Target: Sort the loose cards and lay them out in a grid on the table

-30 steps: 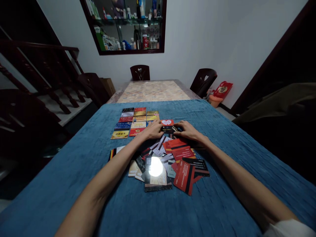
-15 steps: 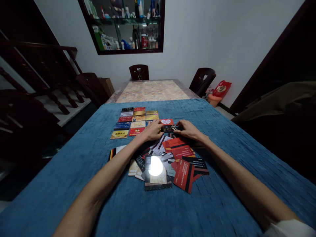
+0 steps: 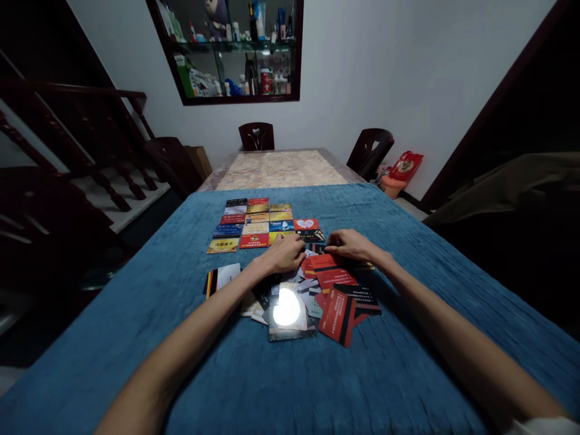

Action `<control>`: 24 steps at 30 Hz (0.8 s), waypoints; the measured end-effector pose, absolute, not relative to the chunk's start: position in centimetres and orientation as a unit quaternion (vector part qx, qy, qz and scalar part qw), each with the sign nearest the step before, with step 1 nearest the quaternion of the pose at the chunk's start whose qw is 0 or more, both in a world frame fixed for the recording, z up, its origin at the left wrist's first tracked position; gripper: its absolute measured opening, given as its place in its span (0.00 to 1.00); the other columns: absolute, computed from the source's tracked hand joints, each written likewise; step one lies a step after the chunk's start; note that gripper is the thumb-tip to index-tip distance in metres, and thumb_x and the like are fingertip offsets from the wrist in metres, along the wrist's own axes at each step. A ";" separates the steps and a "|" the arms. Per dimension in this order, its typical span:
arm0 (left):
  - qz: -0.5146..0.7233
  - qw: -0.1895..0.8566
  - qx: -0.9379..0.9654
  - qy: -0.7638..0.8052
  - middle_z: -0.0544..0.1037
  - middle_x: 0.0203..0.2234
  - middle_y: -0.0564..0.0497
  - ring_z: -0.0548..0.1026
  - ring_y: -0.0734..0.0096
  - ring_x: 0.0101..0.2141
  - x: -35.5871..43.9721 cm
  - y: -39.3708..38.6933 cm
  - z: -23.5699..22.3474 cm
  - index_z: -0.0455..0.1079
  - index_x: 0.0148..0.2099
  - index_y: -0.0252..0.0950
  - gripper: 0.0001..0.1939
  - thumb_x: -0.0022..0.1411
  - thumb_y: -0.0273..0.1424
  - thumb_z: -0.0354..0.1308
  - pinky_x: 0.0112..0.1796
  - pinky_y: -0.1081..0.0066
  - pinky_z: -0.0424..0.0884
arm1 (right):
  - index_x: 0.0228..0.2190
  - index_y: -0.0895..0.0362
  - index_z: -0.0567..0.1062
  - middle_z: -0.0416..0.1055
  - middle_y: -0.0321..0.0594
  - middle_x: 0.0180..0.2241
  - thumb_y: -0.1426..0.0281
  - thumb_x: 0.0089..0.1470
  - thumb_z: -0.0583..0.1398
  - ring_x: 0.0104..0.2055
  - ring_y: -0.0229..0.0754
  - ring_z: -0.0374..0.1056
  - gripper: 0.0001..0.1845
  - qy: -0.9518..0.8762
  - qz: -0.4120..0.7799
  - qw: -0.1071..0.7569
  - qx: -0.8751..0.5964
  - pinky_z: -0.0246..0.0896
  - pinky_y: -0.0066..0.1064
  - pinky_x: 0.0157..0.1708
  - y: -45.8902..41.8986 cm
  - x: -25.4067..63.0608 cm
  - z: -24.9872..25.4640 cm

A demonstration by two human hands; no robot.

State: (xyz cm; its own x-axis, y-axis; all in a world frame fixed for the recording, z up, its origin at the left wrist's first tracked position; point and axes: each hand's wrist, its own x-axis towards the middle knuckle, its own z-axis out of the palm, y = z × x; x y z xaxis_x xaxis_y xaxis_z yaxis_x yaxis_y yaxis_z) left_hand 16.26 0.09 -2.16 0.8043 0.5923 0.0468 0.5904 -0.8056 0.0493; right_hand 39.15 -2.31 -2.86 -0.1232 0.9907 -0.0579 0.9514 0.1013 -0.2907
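Note:
My left hand (image 3: pixel 289 252) rests at the upper left of a loose card pile, its fingers curled down; what lies under the fingertips is hidden. Across from it, my right hand (image 3: pixel 350 245) has its fingers bent together at the pile's upper right, beside the end of a dark striped card (image 3: pixel 316 248). Red cards (image 3: pixel 338 317) lie face down on the near side of the pile, next to a glossy card (image 3: pixel 290 329) with bright glare. Beyond my hands, a black card (image 3: pixel 310 235) lies under a red card with a white heart (image 3: pixel 306 224).
Cards in overlapping columns (image 3: pixel 255 228) lie face up at the far left of the pile. A smaller card group (image 3: pixel 224 276) sits by my left forearm. A blue cloth (image 3: pixel 408 374) covers the near table. Chairs (image 3: pixel 369 151) stand around the far end.
Both hands have drawn back from the black card under the heart card, nearer to the pile. That card now lies uncovered in its column. The view has shifted slightly.

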 end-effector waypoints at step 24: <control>-0.002 0.086 0.943 0.321 0.72 0.45 0.43 0.70 0.58 0.46 16.9 -1.9 -2.2 0.71 0.52 0.36 0.19 0.61 0.22 0.48 0.44 0.63 0.66 | 0.26 0.57 0.75 0.71 0.37 0.24 0.56 0.54 0.58 0.28 0.40 0.64 0.17 -0.773 0.207 0.056 -0.598 0.50 0.30 0.27 -4.5 40.0 -2.5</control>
State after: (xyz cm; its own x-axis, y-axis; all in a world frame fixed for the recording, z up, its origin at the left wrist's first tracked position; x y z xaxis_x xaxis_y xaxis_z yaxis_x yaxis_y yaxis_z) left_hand 16.91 -1.92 -2.19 0.7937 0.6054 -0.0600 0.6062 -0.7788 0.1610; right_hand 40.01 -4.48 -2.50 -0.2795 0.9465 -0.1611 0.9001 0.1999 -0.3871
